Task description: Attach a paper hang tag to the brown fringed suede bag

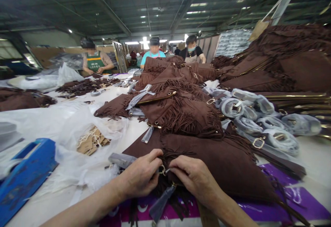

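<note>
Nearest, the left hand (141, 176) and right hand (196, 177) pinch a small metal ring (162, 169) at the near edge of a brown fringed suede bag (219, 161) on the white table (38, 199). Beyond lie heaped brown fringed bags (181, 106), wrapped grey straps (258, 116), then three workers (154, 49).

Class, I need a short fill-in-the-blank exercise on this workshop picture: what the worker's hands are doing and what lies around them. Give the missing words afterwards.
1. The left hand and the right hand pinch a small metal ____ between them.
2. The ring sits on a fringed suede bag whose colour is ____.
3. To the left of the hands lies a flat plastic thing coloured ____.
4. The paper tags lie inside a clear plastic ____.

Missing words: ring; brown; blue; bag
</note>
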A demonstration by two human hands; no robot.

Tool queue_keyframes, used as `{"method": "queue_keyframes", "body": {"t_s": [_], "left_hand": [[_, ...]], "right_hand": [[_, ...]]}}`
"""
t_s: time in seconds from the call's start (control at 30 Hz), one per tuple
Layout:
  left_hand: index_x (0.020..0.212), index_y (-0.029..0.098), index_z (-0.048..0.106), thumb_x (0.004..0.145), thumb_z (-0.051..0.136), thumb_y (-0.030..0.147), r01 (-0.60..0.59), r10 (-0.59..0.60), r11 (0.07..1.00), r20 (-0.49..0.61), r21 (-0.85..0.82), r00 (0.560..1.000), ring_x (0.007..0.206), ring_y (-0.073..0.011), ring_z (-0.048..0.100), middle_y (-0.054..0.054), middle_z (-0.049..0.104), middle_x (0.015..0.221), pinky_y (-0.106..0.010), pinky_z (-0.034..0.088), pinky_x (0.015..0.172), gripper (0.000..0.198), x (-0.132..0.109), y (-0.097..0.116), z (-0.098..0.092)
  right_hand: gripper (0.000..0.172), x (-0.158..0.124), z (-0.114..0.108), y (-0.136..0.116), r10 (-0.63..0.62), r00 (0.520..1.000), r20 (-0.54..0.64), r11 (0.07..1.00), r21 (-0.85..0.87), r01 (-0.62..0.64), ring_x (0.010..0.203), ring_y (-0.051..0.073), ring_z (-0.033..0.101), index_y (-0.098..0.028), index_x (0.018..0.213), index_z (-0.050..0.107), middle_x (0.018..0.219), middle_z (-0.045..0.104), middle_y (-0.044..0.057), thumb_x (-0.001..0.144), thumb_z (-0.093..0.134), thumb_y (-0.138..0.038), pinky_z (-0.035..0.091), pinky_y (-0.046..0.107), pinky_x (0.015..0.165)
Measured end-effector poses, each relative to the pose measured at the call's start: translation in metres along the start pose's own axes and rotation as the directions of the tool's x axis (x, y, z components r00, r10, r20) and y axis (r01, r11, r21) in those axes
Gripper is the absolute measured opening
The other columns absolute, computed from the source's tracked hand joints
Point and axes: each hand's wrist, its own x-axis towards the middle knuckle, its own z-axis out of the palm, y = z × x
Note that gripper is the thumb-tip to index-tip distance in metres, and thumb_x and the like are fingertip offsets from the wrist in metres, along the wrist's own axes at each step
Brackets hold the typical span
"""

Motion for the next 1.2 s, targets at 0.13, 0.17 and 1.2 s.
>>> {"method": "queue_keyframes", "body": {"t_s": [0.13, 0.17, 1.2], "left_hand": [[0.097, 0.019, 0.044, 0.083, 0.042, 0.006, 0.004, -0.004, 1.000, -0.005, -0.024, 1.000, 0.108, -0.0222, 0.058, -0.012, 0.050, 0.120, -0.031, 0.053, 0.090, 0.020, 0.000, -0.001, 0.001], [0.097, 0.019, 0.044, 0.083, 0.042, 0.006, 0.006, -0.006, 1.000, -0.004, -0.031, 1.000, 0.109, -0.0223, 0.057, -0.012, 0.050, 0.120, -0.031, 0.053, 0.090, 0.019, 0.000, -0.001, 0.001], [0.090, 0.017, 0.056, 0.078, 0.056, 0.009, -0.178, 0.179, 0.984, -0.021, 0.020, 0.984, 0.125, -0.0270, 0.047, -0.015, 0.046, 0.138, -0.041, 0.042, 0.103, 0.015, 0.012, -0.015, -0.017]], "right_hand": [[0.015, 0.002, 0.002, -0.001, 0.009, 1.000, 0.026, 1.000, -0.018, -0.008, 0.074, 0.018, 0.065, -0.021, 0.087, 0.068, 0.082, 0.069, 0.002, 0.090, 0.057, -0.012, 0.045, 0.026, 0.070], [0.015, 0.002, 0.002, -0.001, 0.009, 0.999, 0.040, 1.000, -0.026, -0.008, 0.073, 0.018, 0.064, -0.022, 0.087, 0.068, 0.081, 0.069, 0.002, 0.090, 0.057, -0.012, 0.045, 0.026, 0.069], [0.009, 0.041, 0.010, 0.021, 0.329, 0.867, 0.373, 0.800, 0.377, -0.466, 0.053, 0.013, 0.039, -0.019, 0.056, 0.055, 0.052, 0.045, -0.007, 0.061, 0.062, -0.022, 0.028, 0.023, 0.051]]}}
